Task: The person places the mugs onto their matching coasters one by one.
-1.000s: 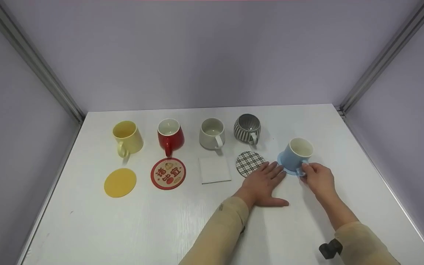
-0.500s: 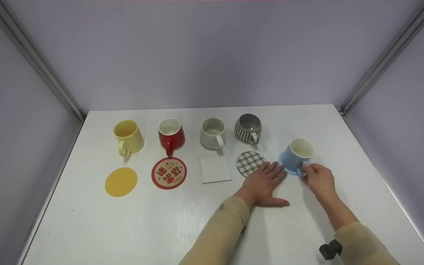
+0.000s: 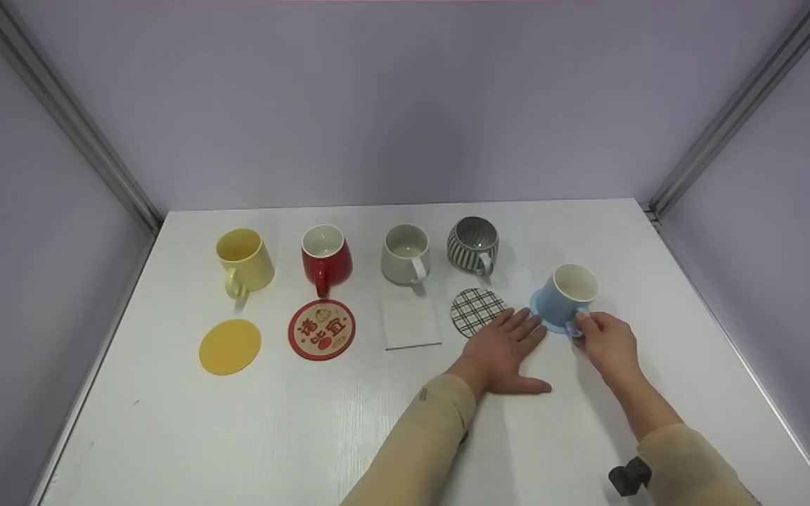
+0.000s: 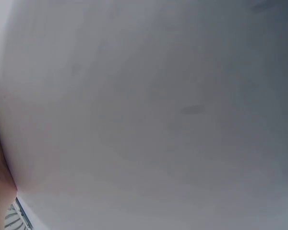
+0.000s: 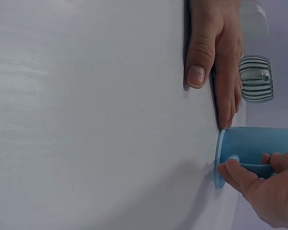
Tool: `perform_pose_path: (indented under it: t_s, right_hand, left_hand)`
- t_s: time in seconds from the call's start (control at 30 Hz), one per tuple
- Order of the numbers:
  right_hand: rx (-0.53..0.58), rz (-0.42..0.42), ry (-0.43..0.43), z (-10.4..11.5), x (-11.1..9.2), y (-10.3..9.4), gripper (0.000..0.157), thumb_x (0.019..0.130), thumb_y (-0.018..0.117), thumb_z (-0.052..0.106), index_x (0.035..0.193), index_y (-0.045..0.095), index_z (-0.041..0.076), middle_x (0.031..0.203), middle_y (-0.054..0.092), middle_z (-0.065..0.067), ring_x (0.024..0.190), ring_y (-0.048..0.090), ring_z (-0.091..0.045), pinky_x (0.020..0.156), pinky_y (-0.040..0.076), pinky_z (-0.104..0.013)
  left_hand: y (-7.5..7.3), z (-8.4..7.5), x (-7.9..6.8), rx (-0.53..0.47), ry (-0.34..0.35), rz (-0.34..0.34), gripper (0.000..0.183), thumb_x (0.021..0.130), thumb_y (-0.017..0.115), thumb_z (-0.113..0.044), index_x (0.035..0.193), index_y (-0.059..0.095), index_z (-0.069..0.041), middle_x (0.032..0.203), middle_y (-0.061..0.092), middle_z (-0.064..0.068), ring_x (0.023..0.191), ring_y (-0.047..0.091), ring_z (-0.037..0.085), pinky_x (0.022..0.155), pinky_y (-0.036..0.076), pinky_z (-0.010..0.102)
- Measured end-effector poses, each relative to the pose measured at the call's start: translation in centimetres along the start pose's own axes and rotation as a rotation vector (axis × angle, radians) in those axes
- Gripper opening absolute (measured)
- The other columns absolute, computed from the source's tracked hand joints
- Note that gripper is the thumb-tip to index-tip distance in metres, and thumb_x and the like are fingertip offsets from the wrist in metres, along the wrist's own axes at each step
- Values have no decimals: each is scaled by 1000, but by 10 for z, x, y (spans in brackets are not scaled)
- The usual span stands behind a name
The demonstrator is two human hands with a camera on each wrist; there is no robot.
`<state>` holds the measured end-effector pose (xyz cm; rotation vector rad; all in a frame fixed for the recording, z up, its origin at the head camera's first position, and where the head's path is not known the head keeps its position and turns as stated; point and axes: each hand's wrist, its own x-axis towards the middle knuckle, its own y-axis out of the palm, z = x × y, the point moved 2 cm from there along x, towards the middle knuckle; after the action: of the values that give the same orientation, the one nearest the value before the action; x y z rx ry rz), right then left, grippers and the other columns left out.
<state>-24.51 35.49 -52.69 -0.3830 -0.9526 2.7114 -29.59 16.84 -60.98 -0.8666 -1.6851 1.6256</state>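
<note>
A light blue mug (image 3: 562, 299) stands upright on a round blue coaster (image 3: 538, 307) at the right of the table. My right hand (image 3: 609, 344) pinches the mug's handle; the right wrist view shows the fingers around the blue handle (image 5: 257, 168). Flat on the table, my left hand (image 3: 503, 355) has its fingers straight and spread. Its fingertips reach close to the blue coaster's edge, and the hand covers the lower part of a round plaid coaster (image 3: 477, 309). Behind that coaster stands a grey striped mug (image 3: 473, 246).
To the left stand a yellow mug (image 3: 247, 261), a red mug (image 3: 328, 261) and a pale grey mug (image 3: 405, 260). In front of them lie a yellow coaster (image 3: 229, 347), a red patterned coaster (image 3: 321, 329) and a square white coaster (image 3: 410, 323). Walls border the white table (image 3: 236, 443).
</note>
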Motion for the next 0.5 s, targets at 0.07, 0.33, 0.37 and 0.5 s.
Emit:
perform_pose_path:
  t_s: [0.07,0.33,0.37,0.5]
  right_hand:
    - [1,-3,-6,-1,-1,0,46,114,47,29,130,64,-11,122,70,-29,109,70,-38,72,54,-16]
    - [-14,-4,-1,-3,-2,0,46,115,47,30,129,65,-10,115,71,-26,101,68,-33,70,53,-21]
    - [-15,-2,-1,-3,-1,0,46,115,47,31,128,65,-9,114,71,-26,101,68,-32,70,53,-21]
    - [-10,1,0,-2,0,0,46,115,47,32,127,65,-8,113,71,-25,98,66,-30,71,53,-23]
  left_hand:
    - [1,-1,0,-1,0,2,109,89,26,-95,172,18,-24,177,11,-6,163,0,16,131,-3,36]
    - [3,-1,1,-15,4,3,109,89,26,-95,172,17,-24,177,10,-5,163,0,16,130,-3,35]
    - [3,-1,1,-14,4,5,109,89,26,-95,172,17,-24,177,10,-5,163,0,16,130,-4,36]
    - [2,0,2,-16,7,13,109,90,27,-94,172,15,-23,177,8,-5,163,-1,17,131,-4,37]
